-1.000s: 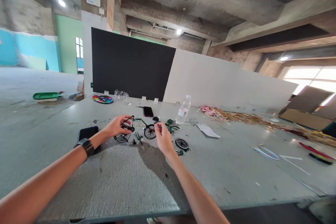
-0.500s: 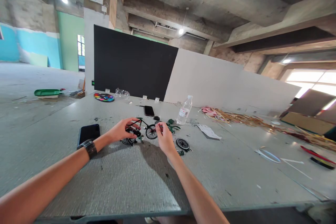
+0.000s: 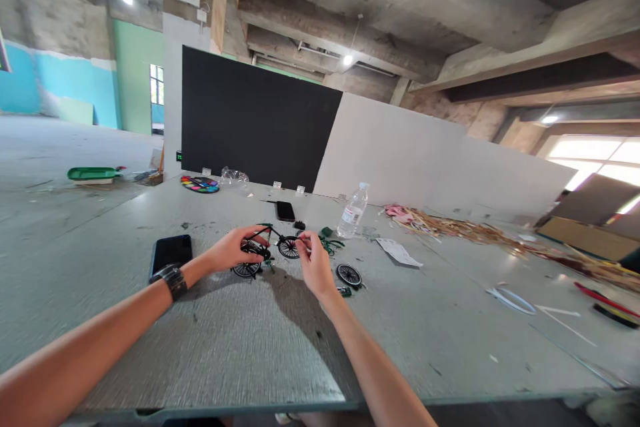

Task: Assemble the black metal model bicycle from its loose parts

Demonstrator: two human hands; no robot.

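A small black model bike (image 3: 267, 248) stands upright on its two spoked wheels just left of the frame's centre, lengthwise across the view. The left hand (image 3: 231, 248) closes around its left end, over the saddle and above the nearer wheel. The right hand (image 3: 313, 263) pinches at its right end, beside the farther wheel, fingertips meeting at a thin part.

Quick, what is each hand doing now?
Left hand: closed on the small model bicycle, at its rear.
Right hand: fingertips pinched at the bicycle's front; what they pinch cannot be told.
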